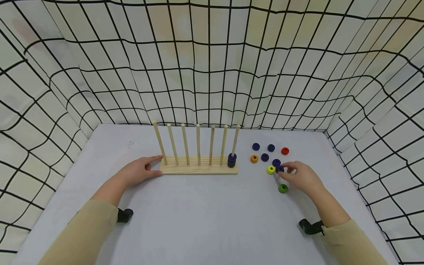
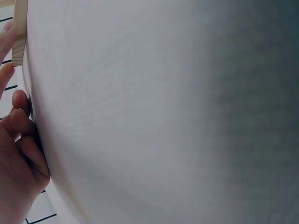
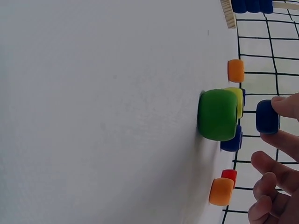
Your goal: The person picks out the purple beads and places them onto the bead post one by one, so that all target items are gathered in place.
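Note:
A wooden peg stand [image 1: 195,169] with several upright pegs stands on the table. A few dark blue beads [image 1: 232,160] are stacked on its rightmost peg; the other pegs are bare. At the stand's left end, my left hand [image 1: 137,171] touches the base with outstretched thumb and index finger, its other fingers bent. My right hand [image 1: 303,177] pinches a blue bead [image 3: 267,116] between thumb and index finger, above the table among the loose beads. Close by lie a yellow bead [image 1: 271,169], a green bead [image 1: 283,188] and another blue bead [image 1: 276,162].
Farther back lie a red bead [image 1: 285,151], an orange bead [image 1: 254,158] and more blue beads [image 1: 265,157]. The right wrist view shows a second orange bead [image 3: 221,192] near the red one. Black netting [image 1: 209,73] over white walls surrounds the white table [image 1: 198,221].

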`<state>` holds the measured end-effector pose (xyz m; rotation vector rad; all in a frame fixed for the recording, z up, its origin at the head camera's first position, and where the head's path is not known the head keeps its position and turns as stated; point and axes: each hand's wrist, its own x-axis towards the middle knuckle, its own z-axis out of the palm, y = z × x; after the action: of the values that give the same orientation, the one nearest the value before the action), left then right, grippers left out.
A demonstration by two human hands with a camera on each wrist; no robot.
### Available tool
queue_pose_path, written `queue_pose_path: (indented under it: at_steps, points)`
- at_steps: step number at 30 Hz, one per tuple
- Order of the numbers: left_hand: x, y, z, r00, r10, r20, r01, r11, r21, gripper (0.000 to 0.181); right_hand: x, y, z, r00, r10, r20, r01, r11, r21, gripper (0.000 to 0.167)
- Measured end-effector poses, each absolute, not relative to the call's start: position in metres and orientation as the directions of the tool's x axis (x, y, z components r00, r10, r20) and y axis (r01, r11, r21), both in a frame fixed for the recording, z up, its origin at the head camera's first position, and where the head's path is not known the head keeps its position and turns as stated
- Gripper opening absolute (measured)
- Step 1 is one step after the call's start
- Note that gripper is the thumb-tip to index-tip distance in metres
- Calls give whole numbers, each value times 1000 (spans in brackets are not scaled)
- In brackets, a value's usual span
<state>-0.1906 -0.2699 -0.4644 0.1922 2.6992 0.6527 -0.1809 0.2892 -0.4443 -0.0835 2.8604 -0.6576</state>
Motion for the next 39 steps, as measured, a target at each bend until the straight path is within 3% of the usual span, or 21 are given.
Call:
queue_pose_path:
  at_steps: [39]
  points:
    - [-194,-273,-472,-928,215,-305,59,891,450,82,-185,261,-421,-989,-141,-54,-97,869,-486,45]
